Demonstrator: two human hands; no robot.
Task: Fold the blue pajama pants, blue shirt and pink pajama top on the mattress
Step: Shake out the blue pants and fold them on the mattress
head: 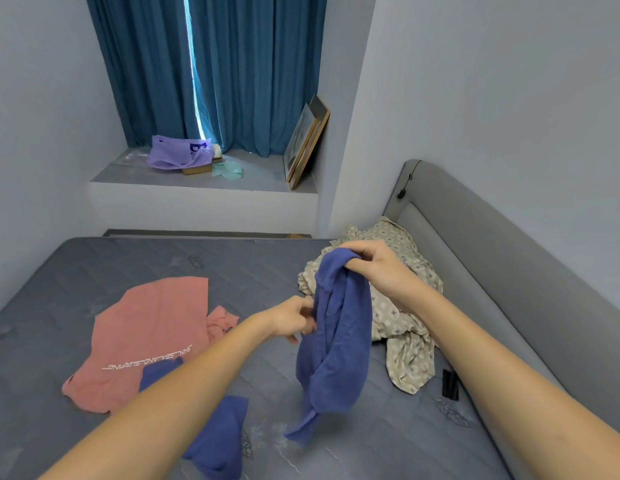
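Head view, both hands (372, 268) gripping bunched, dangling blue garment (338, 344), pink pajama top (145, 337) spread flat

head view, downward (close), over mattress (94, 265)

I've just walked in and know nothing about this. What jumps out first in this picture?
Front and centre, the right hand holds up a bunched blue garment, while the left hand pinches its edge. On the grey mattress to the left lies a pink top, spread flat. Teal curtains hang behind.
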